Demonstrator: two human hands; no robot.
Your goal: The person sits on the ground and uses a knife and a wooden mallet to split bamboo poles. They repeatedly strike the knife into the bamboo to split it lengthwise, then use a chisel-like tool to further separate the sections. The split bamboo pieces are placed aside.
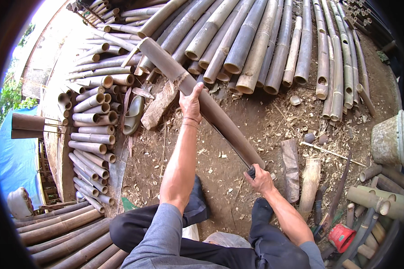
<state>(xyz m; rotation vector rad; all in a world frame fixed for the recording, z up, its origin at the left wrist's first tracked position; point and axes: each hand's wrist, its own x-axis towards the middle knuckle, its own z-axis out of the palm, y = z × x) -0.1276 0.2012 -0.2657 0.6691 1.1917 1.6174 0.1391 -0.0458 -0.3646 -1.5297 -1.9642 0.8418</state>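
Gripping a long split bamboo pole partway along its length, the left hand is closed over the pole's upper edge with the thumb side turned toward the person. The pole runs at a slant from beyond that hand, up and to its left, down to the right hand, which is shut around the dark handle of a knife; the blade lies along the pole's underside, between the two hands, and is partly hidden by the pole. Just left of the left hand a rough wooden block lies on the dirt, with a green sandal beside it. Beyond the left hand lies a row of cut bamboo culms, and further to its left a stack of short bamboo sections shows its open ends. To the right of the right hand lie a flat wooden board and a short log, and nearer the person a red cup. Wood shavings cover the ground around both hands.
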